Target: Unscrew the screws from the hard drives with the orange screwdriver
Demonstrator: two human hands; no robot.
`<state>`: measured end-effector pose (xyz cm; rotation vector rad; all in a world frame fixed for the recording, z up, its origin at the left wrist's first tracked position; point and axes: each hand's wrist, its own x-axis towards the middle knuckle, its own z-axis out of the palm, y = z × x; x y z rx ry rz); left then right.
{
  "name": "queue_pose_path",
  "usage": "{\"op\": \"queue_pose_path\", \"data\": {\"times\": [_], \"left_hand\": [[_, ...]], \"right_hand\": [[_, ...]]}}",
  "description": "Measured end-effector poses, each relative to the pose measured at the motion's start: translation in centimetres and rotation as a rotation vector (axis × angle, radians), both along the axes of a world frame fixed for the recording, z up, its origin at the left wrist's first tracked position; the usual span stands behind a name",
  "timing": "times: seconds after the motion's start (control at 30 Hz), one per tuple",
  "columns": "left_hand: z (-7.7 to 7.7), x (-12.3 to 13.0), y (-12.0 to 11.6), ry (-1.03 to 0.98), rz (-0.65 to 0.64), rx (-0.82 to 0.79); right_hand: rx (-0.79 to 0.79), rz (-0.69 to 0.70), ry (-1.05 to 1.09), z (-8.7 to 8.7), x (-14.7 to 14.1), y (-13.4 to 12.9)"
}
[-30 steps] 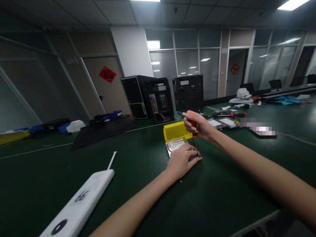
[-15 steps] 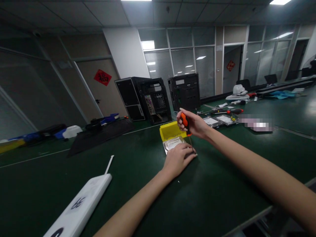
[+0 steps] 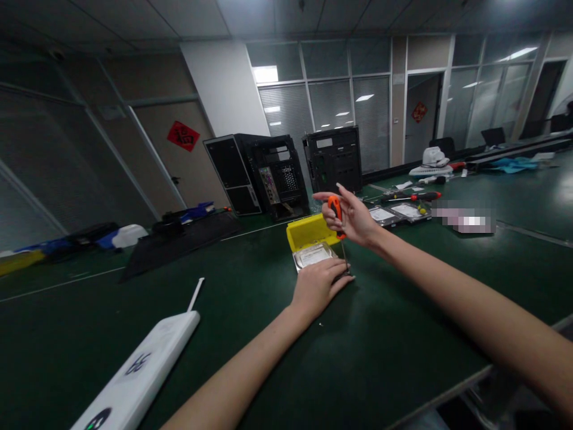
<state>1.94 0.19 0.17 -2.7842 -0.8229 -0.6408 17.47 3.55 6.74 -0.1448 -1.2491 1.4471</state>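
A silver hard drive with a white label lies on the green table beside an open yellow plastic case; whether it rests partly in the case I cannot tell. My left hand grips its near end, thumb and fingers around the edge. In my right hand is an orange and black screwdriver, held upright above the drive. Its thin shaft points down to the drive's near right corner, by my left fingertips, which partly hide the tip. One right finger sticks out away from the handle. Nearer me lies a tiny screw.
Two more hard drives lie to the right, with a red and black screwdriver behind them. Black computer cases stand at the back. A white power-strip-like box is at front left; a black mat lies behind it.
My right fingers have loosened and stretched out around the screwdriver handle. My left hand stays on the hard drive. The whole view has shifted slightly.
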Motion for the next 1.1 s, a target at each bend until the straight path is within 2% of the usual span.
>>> {"op": "queue_pose_path", "data": {"times": [0.3,0.5,0.77,1.1], "left_hand": [[-0.2,0.0,0.0,-0.004,0.006,0.011],[-0.3,0.1,0.1,0.01,-0.007,0.075],[-0.3,0.2,0.1,0.009,0.009,0.045],[-0.2,0.0,0.4,-0.051,0.035,-0.008]], "right_hand": [[-0.046,-0.013,0.015,-0.2,-0.1,-0.3],[0.004,-0.12,-0.025,-0.1,0.2,-0.9],[-0.031,0.027,-0.045,0.0,-0.2,-0.9],[-0.058,-0.005,-0.006,-0.2,0.0,-0.3]]}}
